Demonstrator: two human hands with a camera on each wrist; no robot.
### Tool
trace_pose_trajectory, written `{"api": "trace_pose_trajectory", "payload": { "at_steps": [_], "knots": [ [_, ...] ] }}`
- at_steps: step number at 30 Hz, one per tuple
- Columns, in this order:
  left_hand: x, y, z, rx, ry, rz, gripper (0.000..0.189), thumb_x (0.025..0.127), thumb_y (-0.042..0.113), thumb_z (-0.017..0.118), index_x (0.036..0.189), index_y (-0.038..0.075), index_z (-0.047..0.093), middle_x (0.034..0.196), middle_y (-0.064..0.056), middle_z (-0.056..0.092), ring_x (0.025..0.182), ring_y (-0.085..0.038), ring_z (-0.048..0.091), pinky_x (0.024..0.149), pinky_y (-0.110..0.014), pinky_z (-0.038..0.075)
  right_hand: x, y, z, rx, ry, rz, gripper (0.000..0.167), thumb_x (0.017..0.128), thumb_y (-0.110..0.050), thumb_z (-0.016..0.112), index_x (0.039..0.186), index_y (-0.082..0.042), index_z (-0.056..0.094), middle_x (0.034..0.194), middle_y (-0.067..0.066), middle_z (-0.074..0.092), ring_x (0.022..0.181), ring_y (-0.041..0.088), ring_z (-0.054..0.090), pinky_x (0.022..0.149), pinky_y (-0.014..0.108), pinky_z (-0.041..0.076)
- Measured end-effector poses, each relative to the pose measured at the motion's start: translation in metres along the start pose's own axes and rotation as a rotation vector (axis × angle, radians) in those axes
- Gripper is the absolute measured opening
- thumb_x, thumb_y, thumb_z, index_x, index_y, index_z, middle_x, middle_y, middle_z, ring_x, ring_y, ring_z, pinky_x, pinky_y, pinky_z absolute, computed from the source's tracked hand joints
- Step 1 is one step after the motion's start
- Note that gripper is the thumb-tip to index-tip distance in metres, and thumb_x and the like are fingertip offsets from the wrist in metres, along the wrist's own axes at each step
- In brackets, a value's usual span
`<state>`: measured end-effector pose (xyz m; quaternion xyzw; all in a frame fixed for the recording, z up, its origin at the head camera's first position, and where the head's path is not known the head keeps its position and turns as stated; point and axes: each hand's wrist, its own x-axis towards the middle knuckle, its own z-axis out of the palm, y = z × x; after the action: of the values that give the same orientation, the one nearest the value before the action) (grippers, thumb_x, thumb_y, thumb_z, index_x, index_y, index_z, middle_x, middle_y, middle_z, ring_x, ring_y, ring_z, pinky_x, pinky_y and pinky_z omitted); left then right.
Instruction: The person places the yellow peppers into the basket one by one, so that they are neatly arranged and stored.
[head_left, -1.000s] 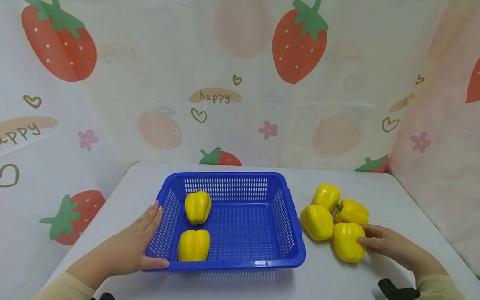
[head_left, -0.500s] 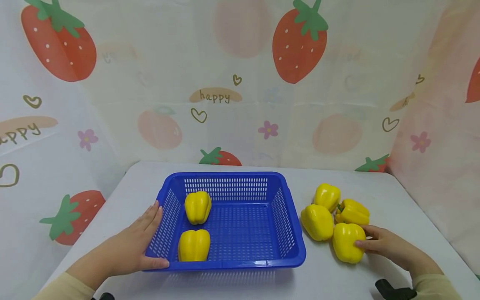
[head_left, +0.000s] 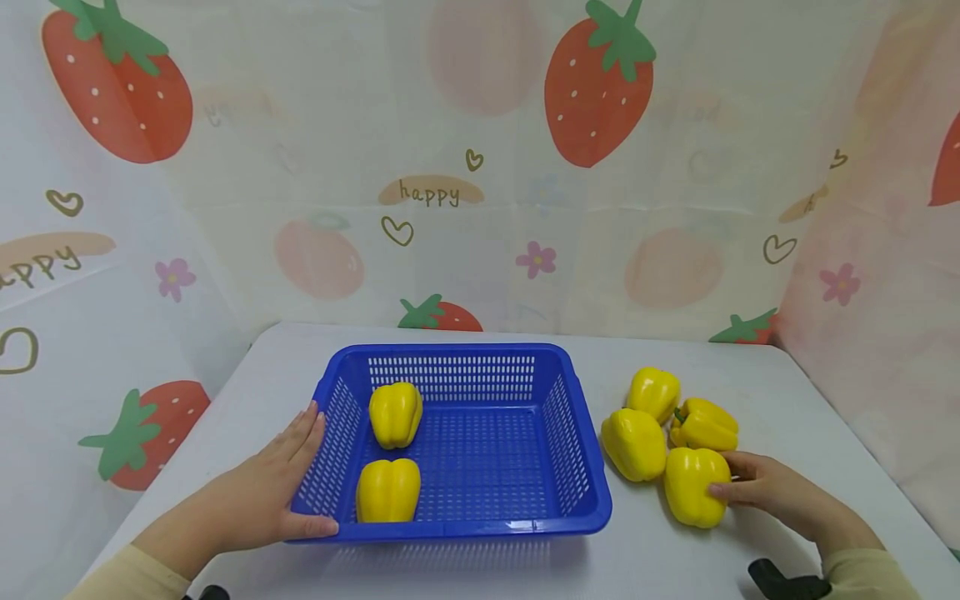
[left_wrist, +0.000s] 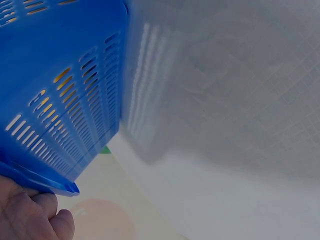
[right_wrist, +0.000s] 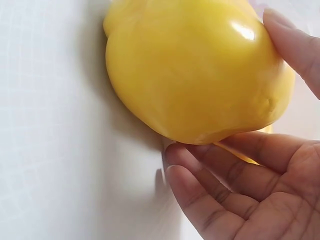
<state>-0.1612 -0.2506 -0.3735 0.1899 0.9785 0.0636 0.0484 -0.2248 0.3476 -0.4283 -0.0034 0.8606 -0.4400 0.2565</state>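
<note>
Left hand point(head_left: 273, 483): laid against the outside of the basket's left wall, fingers nearly straight and close together, with thumb set apart on the near-left corner of the rim; at the basket's edge in the left wrist view, only partly shown.
Right hand point(head_left: 772, 492): pinching the nearest pepper from its right side, with thumb on one face and fingertips on the opposite one; lower fingers loosely bent in the right wrist view.
Held pepper point(head_left: 693, 492): yellow and glossy, to the right of the basket, at the near end of the loose group; cannot tell whether resting on the table or just above it.
Loose peppers: three, all yellow, bunched behind the held one; far pepper point(head_left: 653, 394) at the back, left pepper point(head_left: 633, 444) nearest the basket, stemmed pepper point(head_left: 704, 425) lying on its side, green stem pointing left.
Basket point(head_left: 480, 528): blue, rectangular, slotted walls, standing on the table between the two hands.
Inside basket: two yellow peppers along the left side, apart from each other; rear pepper point(head_left: 395, 415) farther in, front pepper point(head_left: 387, 492) close to the near wall.
Table point(head_left: 660, 567): white, under everything.
Backdrop point(head_left: 337, 125): pale, printed with strawberries, flowers, hearts and "happy".
Sleeves: beige on both arms.
</note>
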Motion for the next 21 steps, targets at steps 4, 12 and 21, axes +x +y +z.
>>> {"api": "trace_pose_trajectory", "payload": {
  "at_steps": [4, 12, 21],
  "knots": [
    [0.0001, -0.0002, -0.0006, -0.003, -0.004, -0.003, 0.122, 0.064, 0.083, 0.044, 0.145, -0.001, 0.007, 0.152, -0.019, 0.004, 0.138, -0.036, 0.012, 0.104, -0.053, 0.025, -0.001, -0.0013, 0.0004, -0.013, 0.007, 0.001, 0.075, 0.085, -0.034, 0.063, 0.137, 0.008, 0.029, 0.122, 0.016, 0.05, 0.102, 0.024, 0.05, 0.088, 0.048, 0.045],
    [0.0005, -0.0011, 0.0, -0.003, -0.01, -0.005, 0.123, 0.064, 0.083, 0.044, 0.145, 0.0, 0.006, 0.152, -0.019, 0.003, 0.138, -0.035, 0.011, 0.104, -0.053, 0.025, -0.0022, -0.001, 0.0013, -0.02, 0.016, -0.008, 0.075, 0.084, -0.032, 0.064, 0.138, 0.007, 0.029, 0.125, 0.018, 0.048, 0.103, 0.025, 0.05, 0.088, 0.047, 0.046],
    [0.0003, -0.0018, 0.0023, 0.001, 0.009, 0.002, 0.123, 0.063, 0.083, 0.043, 0.145, -0.001, 0.008, 0.152, -0.019, 0.004, 0.138, -0.035, 0.012, 0.104, -0.052, 0.025, -0.0073, -0.0033, -0.0012, -0.005, 0.025, -0.038, 0.076, 0.084, -0.03, 0.065, 0.138, 0.007, 0.027, 0.135, 0.028, 0.035, 0.108, 0.029, 0.048, 0.087, 0.044, 0.048]
  ]
}}
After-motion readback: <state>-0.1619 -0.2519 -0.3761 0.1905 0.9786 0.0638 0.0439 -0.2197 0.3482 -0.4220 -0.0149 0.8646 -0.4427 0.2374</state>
